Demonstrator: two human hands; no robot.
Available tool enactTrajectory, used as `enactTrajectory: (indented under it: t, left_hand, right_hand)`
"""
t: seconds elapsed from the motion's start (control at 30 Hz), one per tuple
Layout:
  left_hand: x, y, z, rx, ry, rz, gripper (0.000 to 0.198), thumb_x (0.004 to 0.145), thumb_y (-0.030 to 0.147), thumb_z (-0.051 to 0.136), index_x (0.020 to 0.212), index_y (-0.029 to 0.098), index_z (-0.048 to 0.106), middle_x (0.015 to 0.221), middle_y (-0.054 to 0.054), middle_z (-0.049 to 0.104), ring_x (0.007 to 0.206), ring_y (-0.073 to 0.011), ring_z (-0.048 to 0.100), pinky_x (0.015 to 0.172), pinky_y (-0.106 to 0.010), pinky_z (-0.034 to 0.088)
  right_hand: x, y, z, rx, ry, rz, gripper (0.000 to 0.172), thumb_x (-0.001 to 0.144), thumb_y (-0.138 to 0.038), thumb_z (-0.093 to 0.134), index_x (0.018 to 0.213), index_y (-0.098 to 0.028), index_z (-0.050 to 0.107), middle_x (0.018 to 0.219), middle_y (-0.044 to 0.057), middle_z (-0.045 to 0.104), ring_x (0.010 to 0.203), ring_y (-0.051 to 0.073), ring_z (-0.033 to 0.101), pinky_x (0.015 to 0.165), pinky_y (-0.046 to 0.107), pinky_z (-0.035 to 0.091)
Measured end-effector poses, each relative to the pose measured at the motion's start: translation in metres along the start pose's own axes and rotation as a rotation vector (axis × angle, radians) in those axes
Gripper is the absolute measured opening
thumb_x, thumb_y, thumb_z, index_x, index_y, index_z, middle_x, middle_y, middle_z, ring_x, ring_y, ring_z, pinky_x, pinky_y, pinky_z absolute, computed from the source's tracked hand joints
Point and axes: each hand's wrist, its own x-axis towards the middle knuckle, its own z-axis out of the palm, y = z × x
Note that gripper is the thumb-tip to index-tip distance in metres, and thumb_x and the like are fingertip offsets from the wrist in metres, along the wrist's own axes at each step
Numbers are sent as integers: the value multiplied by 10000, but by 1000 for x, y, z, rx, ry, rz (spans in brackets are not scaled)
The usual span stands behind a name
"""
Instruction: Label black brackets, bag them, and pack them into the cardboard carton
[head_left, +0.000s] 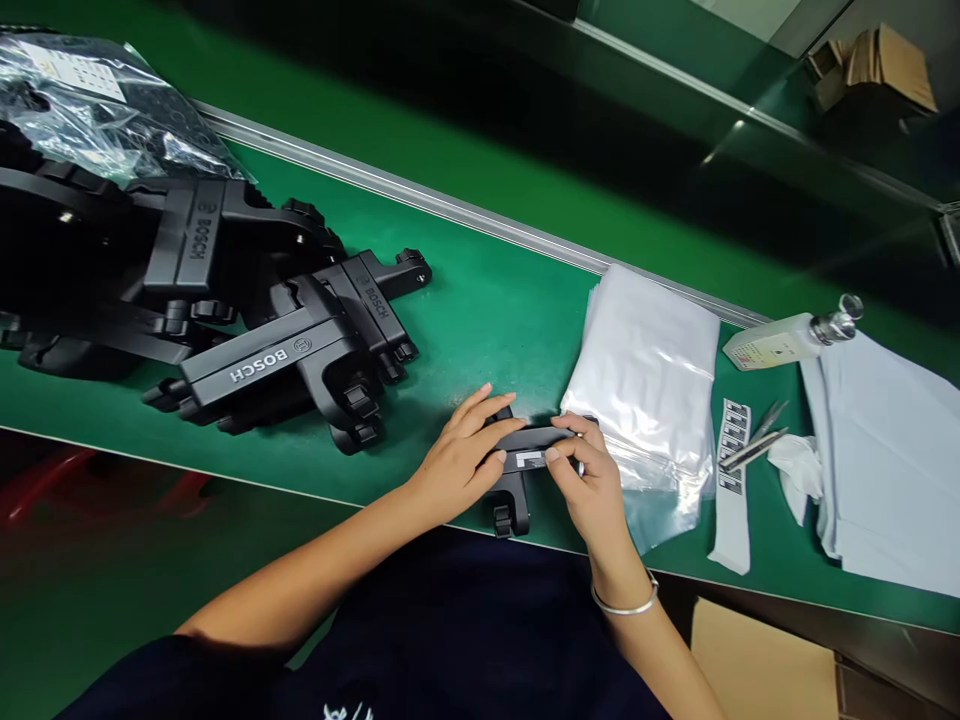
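A black part [536, 440] lies near the front of the desk [465, 330]; the left hand [466, 452] rests on it, grip apart; the right hand [596, 485] touches its white label [530, 459] (I can't tell if it's clamped); clear bags [649, 350] lie beyond.

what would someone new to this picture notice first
Probably the heap of black BOSCH parts on the left of the green bench. Next, near its front edge, the left fingers and right fingers touch a black piece with a white label. Just right of them, shiny plastic bags lie stacked.
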Motion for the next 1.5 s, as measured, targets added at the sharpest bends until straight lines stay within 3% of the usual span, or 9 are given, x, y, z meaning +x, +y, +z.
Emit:
enactTrajectory:
  t: [0.3,0.43,0.53,0.7,0.93,1.1,1.17,1.27,1.5]
  left_hand:
    - [-1,1,0,58,67,47,390,921,148,450,1294,165,563,1440,-149,505,1437,-327,333,1101,-541,423]
    - [-6,4,-3,164,208,263,384,906,157,511,1285,185,567,1244,-126,658,1265,-275,549,1037,-458,482]
    - [-8,7,-7,305,158,437,266,907,216,553,1151,205,658,1060,-72,745,1054,-234,672,946,-392,512]
    - [-6,6,-13,428,130,549,243,939,273,554,1136,194,673,1050,-40,772,1014,-203,704,919,-348,500]
    - [-3,6,-18,443,81,578,240,952,269,552,1150,199,668,1063,-28,774,1019,-202,712,912,-357,502]
    - [-4,5,-16,455,93,592,237,962,263,528,1129,185,678,1053,-36,777,1003,-208,718,870,-352,514]
    - [-4,4,-17,446,76,595,247,955,254,543,1158,189,668,1066,-43,773,1026,-212,711,892,-354,509]
    - [-3,4,-19,448,25,609,279,953,259,555,1212,204,645,1090,-52,764,1048,-213,701,914,-356,503]
    - [2,5,-29,485,-140,613,360,981,321,526,1317,203,581,1140,-72,740,1076,-213,672,901,-334,498]
  right_hand:
    - [1,-2,1,-34,3,1,185,855,-300,615,684,-235,634,1147,78,641,1140,272,541,1086,539,296]
    - [1,-4,1,-54,-1,-11,193,853,-292,607,671,-229,620,1140,83,646,1130,270,548,1077,530,311]
    - [2,-5,0,-75,-13,-18,201,859,-306,604,674,-227,616,1144,87,644,1120,278,551,1052,533,336]
    - [2,-6,-3,-112,-37,-22,194,872,-291,588,691,-233,625,1157,83,641,1125,277,552,1020,509,381]
    - [3,-9,-9,-155,-62,-65,187,891,-272,579,720,-232,645,1172,85,662,1134,271,581,1002,483,423]
    - [1,2,-25,-31,19,-34,158,940,-295,545,841,-239,655,1163,78,697,1109,244,637,965,434,491]
    - [1,9,-32,22,-19,-22,112,937,-307,564,966,-252,657,1185,76,690,1148,241,628,998,437,486]
    - [2,15,-40,12,-116,-47,224,918,-299,606,1140,-276,630,1254,73,656,1228,237,586,1066,451,448]
    - [7,11,-45,-155,-206,-124,294,893,-286,652,1186,-296,636,1270,70,647,1220,252,587,1046,469,471]
